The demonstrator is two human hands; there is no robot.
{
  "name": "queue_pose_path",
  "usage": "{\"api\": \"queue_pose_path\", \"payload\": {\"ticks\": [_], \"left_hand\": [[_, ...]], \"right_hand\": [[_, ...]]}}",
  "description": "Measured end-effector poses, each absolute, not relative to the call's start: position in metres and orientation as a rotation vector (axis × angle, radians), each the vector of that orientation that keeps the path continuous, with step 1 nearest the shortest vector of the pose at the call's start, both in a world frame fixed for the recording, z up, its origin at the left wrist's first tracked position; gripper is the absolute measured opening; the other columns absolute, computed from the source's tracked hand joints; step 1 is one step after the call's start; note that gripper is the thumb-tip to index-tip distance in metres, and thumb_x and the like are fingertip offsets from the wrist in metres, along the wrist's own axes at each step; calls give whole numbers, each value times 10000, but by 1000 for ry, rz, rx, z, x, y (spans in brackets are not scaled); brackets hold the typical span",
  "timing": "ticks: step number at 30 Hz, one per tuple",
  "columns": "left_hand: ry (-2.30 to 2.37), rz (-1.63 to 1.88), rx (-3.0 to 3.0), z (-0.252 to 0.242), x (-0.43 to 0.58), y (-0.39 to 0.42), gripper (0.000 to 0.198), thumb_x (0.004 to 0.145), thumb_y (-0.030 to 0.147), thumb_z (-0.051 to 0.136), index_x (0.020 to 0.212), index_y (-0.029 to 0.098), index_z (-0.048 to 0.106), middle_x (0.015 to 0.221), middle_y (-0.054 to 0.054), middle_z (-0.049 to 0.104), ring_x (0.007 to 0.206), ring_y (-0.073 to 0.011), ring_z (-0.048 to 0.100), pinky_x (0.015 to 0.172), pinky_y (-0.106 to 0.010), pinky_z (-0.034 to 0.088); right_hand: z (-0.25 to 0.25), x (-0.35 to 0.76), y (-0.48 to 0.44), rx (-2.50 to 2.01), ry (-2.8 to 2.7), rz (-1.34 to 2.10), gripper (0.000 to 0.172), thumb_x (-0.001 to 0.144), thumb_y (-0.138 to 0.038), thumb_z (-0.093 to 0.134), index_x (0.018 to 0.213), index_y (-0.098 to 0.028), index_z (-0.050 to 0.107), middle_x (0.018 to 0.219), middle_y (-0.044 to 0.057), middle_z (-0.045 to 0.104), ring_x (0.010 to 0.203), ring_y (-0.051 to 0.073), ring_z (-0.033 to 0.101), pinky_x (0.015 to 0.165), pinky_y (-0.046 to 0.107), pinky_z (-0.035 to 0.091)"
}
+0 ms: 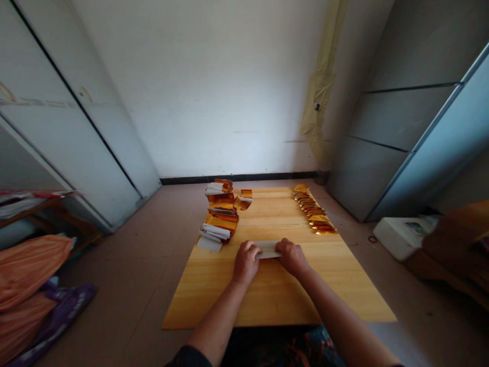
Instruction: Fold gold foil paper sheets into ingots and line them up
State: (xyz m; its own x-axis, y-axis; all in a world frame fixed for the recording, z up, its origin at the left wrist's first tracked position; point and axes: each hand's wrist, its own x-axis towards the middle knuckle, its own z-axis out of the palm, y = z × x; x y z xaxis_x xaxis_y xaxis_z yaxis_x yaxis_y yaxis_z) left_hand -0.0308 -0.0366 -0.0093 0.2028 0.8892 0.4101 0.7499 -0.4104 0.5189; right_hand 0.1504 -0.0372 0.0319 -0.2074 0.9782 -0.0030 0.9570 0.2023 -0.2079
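While left hand (pixel 247 261) and right hand (pixel 292 256) each pinch one end of the sheet (pixel 268 249), between them on the table (pixel 282 298), uneven pressure could crease it askew; loose pile (pixel 222 220) at far left looks untidy, so a stray knock might scatter it

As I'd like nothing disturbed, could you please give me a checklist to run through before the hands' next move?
1. Left hand on the paper's left end: ok.
2. Right hand on its right end: ok.
3. Paper within the table's edges: ok.
4. Left pile neatly squared: not ok; its sheets lie loose and uneven.
5. Right row apart from the right hand: ok.
6. Paper's underside free of creases: cannot tell; it is hidden.
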Motion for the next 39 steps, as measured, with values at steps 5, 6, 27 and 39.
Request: {"api": "queue_pose_path", "payload": {"ticks": [5,6,27,39], "left_hand": [[1597,825,2399,-4,-31,-39,345,685,-60,478,790,199,679,869,-44,614,900,-179,530,811,-295,448],[1596,787,2430,-3,-31,-40,345,696,-54,474,798,202,682,855,-46,619,888,-182,532,803,-300,445],[1514,631,2629,3,-45,-56,414,769,46,444,1133,201,568,1008,-74,641,958,-203,556,837,-347,422],[1491,517,2708,10,-40,-62,273,817,147,504,1053,235,609,1046,-54,607,981,-211,519,831,-366,394]], "right_hand": [[25,153,-48,-1714,-2533,19,196,861,-118,448,915,-194,621,971,82,602,910,186,536,713,273,343],[23,155,-49,-1683,-2562,-2,195,871,-127,441,918,-193,618,977,88,600,921,193,525,724,280,343],[23,168,-56,-1613,-2614,-14,263,922,-202,411,1108,-252,590,1055,80,583,964,209,468,772,304,318],[28,165,-56,-1657,-2605,-9,231,929,-217,405,1040,-248,605,1016,73,586,945,208,477,744,302,318]]}}
